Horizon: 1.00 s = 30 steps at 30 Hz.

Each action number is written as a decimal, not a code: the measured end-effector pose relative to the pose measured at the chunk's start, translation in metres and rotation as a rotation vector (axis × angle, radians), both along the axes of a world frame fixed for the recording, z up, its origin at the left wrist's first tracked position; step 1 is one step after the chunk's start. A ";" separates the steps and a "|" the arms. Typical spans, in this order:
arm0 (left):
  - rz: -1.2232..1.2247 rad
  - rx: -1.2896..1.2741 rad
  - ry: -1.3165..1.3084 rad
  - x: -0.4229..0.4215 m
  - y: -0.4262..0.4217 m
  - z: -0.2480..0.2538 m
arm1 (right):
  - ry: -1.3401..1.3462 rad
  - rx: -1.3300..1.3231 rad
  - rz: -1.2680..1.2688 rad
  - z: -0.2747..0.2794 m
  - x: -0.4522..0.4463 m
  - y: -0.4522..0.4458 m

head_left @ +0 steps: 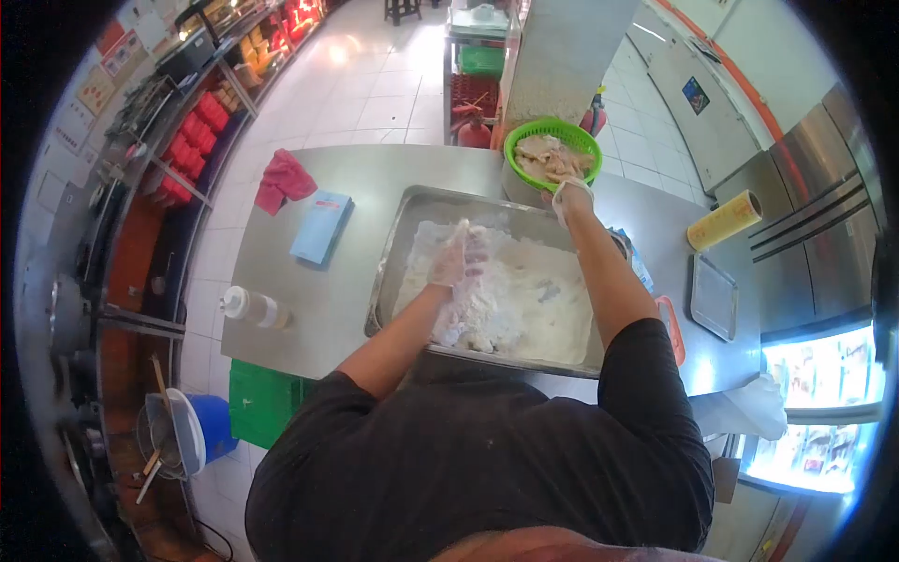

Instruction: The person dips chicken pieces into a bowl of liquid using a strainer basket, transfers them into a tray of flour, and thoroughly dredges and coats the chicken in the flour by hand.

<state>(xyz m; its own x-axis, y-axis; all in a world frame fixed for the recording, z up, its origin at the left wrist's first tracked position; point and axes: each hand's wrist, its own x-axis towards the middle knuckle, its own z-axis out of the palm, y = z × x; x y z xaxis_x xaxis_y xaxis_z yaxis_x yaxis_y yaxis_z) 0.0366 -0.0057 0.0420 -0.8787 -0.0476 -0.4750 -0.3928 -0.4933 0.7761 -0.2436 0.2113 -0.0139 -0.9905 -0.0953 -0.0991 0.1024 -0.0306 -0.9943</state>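
Note:
A large metal tray (390, 245) of white flour (552, 323) lies in front of me. My left hand (450, 263), in a clear glove, is over the flour at the left side of the tray, its fingers stretched out and dusted white. Floury lumps (478, 323) lie beside it. Beyond the tray's far right corner, a green plastic basket (589, 142) holds pale raw meat pieces (548, 155). My right hand (571, 199), also gloved, is closed at the basket's near rim; its fingertips are partly hidden.
The steel table (375, 169) bears a pink cloth (284, 181), a blue box (321, 228) and a squeeze bottle (255, 307) at left. On the right are a roll of film (725, 221) and a small metal tray (714, 298). A pillar (562, 66) rises behind the basket.

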 end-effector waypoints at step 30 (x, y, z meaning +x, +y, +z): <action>-0.268 -2.008 0.934 -0.336 -0.014 0.042 | -0.188 -0.161 -0.304 0.079 0.023 0.022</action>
<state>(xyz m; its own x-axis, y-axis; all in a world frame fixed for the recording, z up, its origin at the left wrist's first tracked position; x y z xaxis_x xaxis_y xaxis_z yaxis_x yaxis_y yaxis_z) -0.2995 -0.0193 0.0836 -0.8254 0.3341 0.4552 0.3728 0.9279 -0.0051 -0.2202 0.2337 0.0650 -0.9419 0.1710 -0.2890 0.2442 -0.2419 -0.9391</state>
